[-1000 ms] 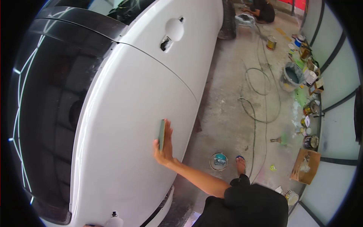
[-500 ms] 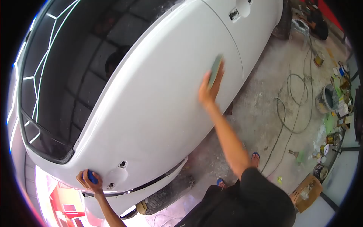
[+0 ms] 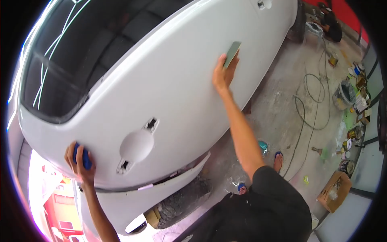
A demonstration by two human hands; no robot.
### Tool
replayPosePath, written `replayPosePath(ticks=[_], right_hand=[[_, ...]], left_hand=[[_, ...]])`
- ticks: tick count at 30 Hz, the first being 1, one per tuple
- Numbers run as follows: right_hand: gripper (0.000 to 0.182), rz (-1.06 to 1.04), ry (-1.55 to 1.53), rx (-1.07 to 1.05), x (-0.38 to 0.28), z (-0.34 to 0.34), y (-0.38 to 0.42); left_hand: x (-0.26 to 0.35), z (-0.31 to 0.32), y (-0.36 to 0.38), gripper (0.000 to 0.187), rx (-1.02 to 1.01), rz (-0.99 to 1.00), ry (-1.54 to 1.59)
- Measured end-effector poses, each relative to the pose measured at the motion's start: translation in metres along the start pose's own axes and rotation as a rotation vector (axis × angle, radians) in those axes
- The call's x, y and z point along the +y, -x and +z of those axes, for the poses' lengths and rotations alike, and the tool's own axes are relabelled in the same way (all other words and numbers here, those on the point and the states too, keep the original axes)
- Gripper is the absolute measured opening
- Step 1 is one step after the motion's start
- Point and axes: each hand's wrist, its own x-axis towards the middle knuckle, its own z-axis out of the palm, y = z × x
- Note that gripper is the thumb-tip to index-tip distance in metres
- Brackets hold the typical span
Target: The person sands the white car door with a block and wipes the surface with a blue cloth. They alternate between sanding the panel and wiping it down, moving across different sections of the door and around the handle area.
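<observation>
A white car door panel [image 3: 169,88] fills the middle of the view, its handle removed and a round recess [image 3: 137,145] showing between two cut-outs. My right hand [image 3: 224,74] is closed on a flat grey-green sanding block [image 3: 232,53], held against the panel's surface. At the lower left, my left hand [image 3: 80,161] wraps round a rounded blue sponge [image 3: 83,156] against the car body beside the door edge. Above the panel lies the dark window glass [image 3: 92,48].
A tyre [image 3: 181,203] sits under the loose-edged fender. On the concrete floor lie a looped hose [image 3: 300,109], a turquoise-lidded container [image 3: 263,147], a bucket [image 3: 344,96], several paint cans and a cardboard box [image 3: 335,191]. Another person [image 3: 331,24] crouches at the far right.
My view has shifted, bringing the handle recess closer. My right hand with the sanding block sits slightly higher in view; my left hand with the sponge is further up and left in view.
</observation>
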Motion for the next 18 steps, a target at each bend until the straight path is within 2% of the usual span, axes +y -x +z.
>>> replayPosePath(ticks=[1,2,3,4,7,8,10,13,17,18], right_hand=[[0.078,0.076,-0.023,0.002,-0.012,0.007,0.034],[0.081,-0.201,-0.014,-0.011,-0.012,0.015,0.109],[0.084,-0.334,-0.043,-0.109,-0.016,0.016,0.187],[0.084,-0.324,-0.036,-0.12,-0.02,0.012,0.2],[0.085,-0.33,-0.042,-0.139,-0.034,0.007,0.197],[0.085,-0.329,-0.047,-0.143,-0.038,0.006,0.189],[0.085,-0.069,-0.063,0.016,-0.044,0.008,0.113],[0.087,0.101,-0.113,0.049,-0.047,0.03,0.161],[0.09,-0.257,0.042,-0.267,-0.047,0.029,0.305],[0.09,-0.357,0.074,-0.355,-0.07,0.019,0.314]], left_hand=[[0.0,0.0,0.0,0.038,0.003,-0.005,0.013],[-0.001,0.002,-0.001,0.04,0.011,-0.007,0.029],[0.0,0.0,0.001,0.041,0.012,-0.011,0.045],[0.0,-0.008,0.001,0.043,-0.061,0.021,0.062],[-0.019,-0.032,0.011,0.053,-0.24,0.151,0.072],[-0.03,-0.037,0.024,0.053,-0.211,0.147,0.073],[-0.044,-0.039,0.048,0.053,-0.155,0.136,0.073],[-0.033,-0.027,0.053,0.048,0.015,0.112,0.121],[-0.031,-0.024,0.048,0.041,0.077,0.136,0.102],[-0.03,-0.022,0.046,0.04,0.088,0.136,0.094]])
